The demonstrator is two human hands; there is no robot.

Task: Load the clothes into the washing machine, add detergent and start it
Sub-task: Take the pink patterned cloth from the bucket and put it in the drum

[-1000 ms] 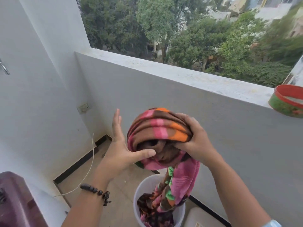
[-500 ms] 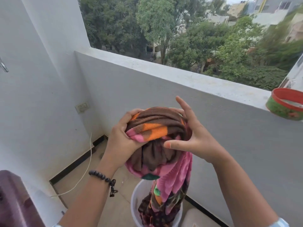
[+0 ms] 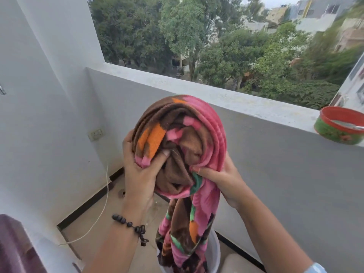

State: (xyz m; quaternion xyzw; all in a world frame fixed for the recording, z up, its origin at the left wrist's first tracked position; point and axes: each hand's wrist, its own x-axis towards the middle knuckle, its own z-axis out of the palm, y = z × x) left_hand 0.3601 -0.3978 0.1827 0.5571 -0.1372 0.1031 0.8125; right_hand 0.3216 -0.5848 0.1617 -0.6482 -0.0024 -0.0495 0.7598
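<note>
left hand [image 3: 140, 170] gripped bunched pink-brown-orange blanket [image 3: 177, 138] on its left side | right hand [image 3: 222, 180] pinched its pink fold on the right | blanket's tail hung into white bucket [image 3: 213, 251] on floor | red-green tin [image 3: 340, 129] sat on parapet ledge [image 3: 246, 103]

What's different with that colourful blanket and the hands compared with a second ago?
The left hand, open beside the blanket before, now grips it; the right hand has shifted from over the top to underneath. The gathered bundle rose. Its tail still hangs into the white bucket; the red bowl stays on the ledge.
</note>
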